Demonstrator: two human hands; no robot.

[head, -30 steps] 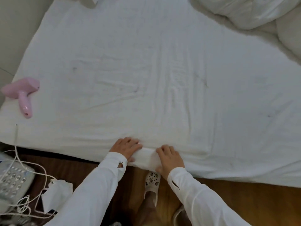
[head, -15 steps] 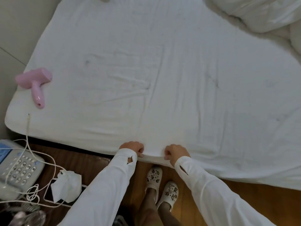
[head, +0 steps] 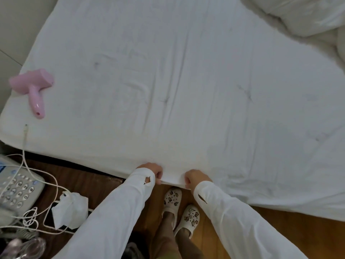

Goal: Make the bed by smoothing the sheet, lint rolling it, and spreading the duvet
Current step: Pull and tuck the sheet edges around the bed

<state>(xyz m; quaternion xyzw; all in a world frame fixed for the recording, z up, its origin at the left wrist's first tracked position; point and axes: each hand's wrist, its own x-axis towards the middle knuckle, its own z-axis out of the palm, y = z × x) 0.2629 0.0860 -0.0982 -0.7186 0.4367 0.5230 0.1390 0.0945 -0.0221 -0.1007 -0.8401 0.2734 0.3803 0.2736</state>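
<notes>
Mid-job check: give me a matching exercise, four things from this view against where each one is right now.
Things
1. lint roller
2. duvet
3. phone
4. both hands (left hand, right hand)

Places
A. on the dark surface beside the bed, among white cables
B. gripping the near edge of the sheet
C. bunched at the far right corner of the bed
D. lying on the sheet near the bed's left edge

Pairs: 1-D, 2-C, 3-A, 4-B
</notes>
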